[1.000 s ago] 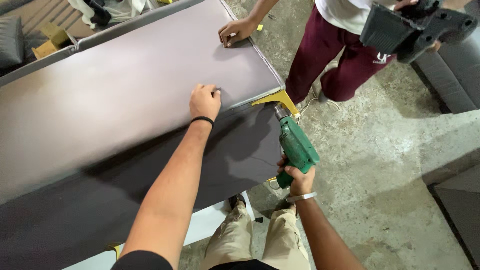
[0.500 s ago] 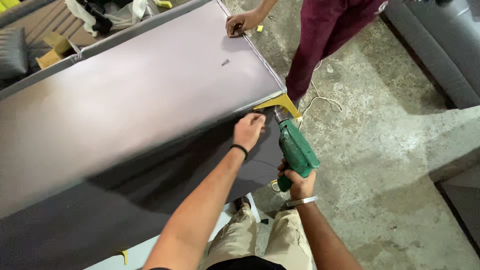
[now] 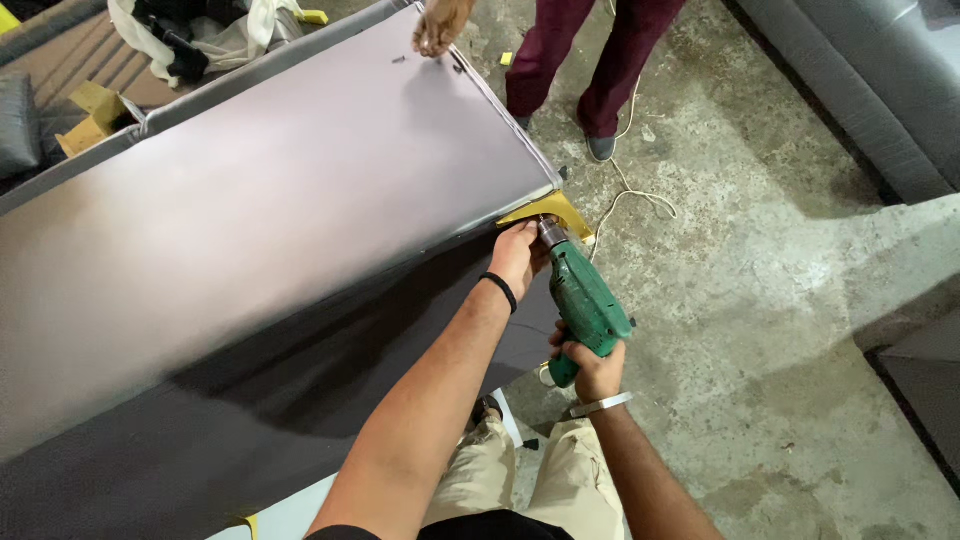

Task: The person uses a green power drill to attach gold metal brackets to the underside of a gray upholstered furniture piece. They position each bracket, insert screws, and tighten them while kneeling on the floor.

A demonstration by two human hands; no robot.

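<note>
Rough grey concrete floor (image 3: 800, 330), pretty stained and patchy. A white cord (image 3: 628, 195) snakes loose across it near the corner of the big grey upholstered panel (image 3: 300, 200). A small yellow scrap (image 3: 506, 58) lies further up, beside a co-worker's dark shoe (image 3: 600, 148).

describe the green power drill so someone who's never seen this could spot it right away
Start at the big grey upholstered panel and follow its near edge to the yellow corner piece. The green drill points its tip there, gripped by the right hand, with the left hand beside the tip. It is the only bright green thing here.
</note>
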